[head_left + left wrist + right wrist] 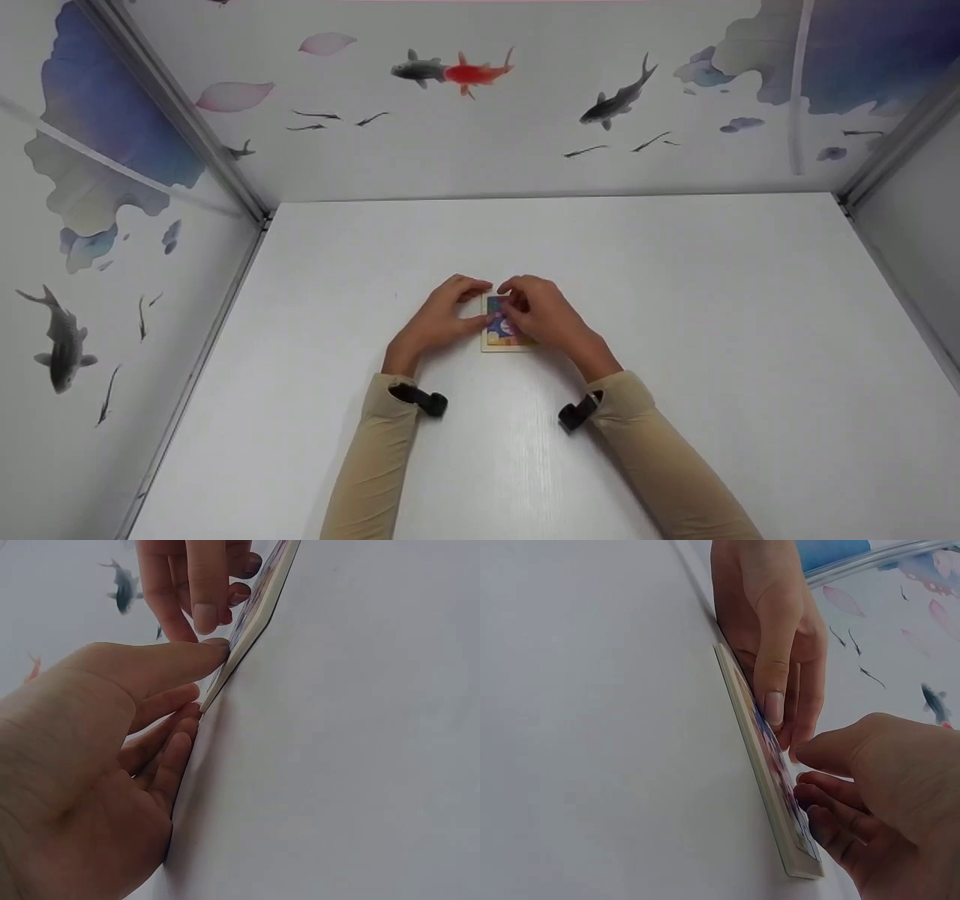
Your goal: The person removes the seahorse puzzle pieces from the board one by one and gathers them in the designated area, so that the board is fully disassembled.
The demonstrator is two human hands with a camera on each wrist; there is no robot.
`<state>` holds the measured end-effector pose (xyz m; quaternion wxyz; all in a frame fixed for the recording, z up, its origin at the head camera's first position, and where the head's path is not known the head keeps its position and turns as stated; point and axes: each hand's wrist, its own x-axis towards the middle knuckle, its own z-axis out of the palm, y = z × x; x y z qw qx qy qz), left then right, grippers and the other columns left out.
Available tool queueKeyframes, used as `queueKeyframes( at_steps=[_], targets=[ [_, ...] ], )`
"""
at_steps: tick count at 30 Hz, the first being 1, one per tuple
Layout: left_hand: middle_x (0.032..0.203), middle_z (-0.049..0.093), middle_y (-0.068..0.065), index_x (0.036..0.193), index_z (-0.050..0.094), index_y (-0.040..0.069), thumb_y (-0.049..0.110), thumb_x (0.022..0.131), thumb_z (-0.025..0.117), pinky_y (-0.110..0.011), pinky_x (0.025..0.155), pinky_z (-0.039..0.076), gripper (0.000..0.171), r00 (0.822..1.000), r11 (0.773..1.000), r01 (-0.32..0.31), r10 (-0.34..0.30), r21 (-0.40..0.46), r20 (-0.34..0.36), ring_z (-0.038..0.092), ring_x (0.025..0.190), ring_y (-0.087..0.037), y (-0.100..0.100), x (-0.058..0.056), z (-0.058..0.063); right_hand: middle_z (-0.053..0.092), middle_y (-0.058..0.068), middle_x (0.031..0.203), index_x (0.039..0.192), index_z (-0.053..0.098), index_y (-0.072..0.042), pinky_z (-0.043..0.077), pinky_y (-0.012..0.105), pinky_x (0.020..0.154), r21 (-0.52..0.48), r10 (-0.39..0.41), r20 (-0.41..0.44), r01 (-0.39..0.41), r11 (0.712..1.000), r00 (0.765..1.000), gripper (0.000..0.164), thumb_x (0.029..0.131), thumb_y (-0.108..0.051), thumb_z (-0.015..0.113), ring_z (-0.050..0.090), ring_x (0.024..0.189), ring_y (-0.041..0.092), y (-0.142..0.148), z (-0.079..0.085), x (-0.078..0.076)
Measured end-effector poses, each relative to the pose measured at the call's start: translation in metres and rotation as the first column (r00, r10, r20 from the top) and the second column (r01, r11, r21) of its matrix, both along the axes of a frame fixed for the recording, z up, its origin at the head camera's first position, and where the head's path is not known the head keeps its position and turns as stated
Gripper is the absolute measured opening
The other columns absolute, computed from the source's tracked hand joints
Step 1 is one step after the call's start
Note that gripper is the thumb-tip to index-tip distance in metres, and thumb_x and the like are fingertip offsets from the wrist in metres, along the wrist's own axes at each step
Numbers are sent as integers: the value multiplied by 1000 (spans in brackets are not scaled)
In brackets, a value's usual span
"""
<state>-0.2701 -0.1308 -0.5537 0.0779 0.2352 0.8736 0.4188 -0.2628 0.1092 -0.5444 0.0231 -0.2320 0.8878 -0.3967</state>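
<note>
A small flat board (484, 347) with a pale wooden border lies on the table, bearing a colourful picture (495, 330). At its left edge is my left hand (444, 319), thumb extended onto the board and the other fingers beside the far left corner. In the left wrist view the thumb (187, 658) presses the board's edge (259, 626). My right hand (551, 315) hovers over the picture's right part with bent fingers, its fingertips (817, 821) close to or touching the surface. Whether a small piece sits between them is hidden.
The white table (480, 450) stretches around the board on all sides. A white back wall (517, 150) printed with fish and petals stands behind it, with side walls (217, 300) at left and right. Both wrists carry black straps with small cameras.
</note>
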Motion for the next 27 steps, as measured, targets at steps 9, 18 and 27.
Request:
queueKeyframes(
  at_steps=[9,18,27],
  targets=[
    [146,63,-9,148,63,10,25,98,83,-42,122,46,56,1000,1000,12,-12,20,-4,59,139,-24,0,0,-3,71,6,100,130,70,-3,56,31,77,0,18,15,-18,1000,1000,28,103,-11,71,65,85,15,-3,-4,-1],
    [146,62,-8,149,64,10,25,99,82,-40,123,45,55,1000,1000,7,-7,20,-4,58,141,-23,-2,0,-3,67,7,103,128,71,-4,54,35,79,43,-15,-4,15,999,1000,27,104,-17,71,62,89,18,-9,-3,2],
    [147,61,-9,149,63,10,25,99,82,-41,123,46,56,1000,999,16,-16,33,4,58,141,-24,-1,-1,-1,67,10,110,124,71,-4,60,42,88,81,-33,-25,35,996,999,23,106,-19,68,68,98,23,-14,-2,4]
  ],
)
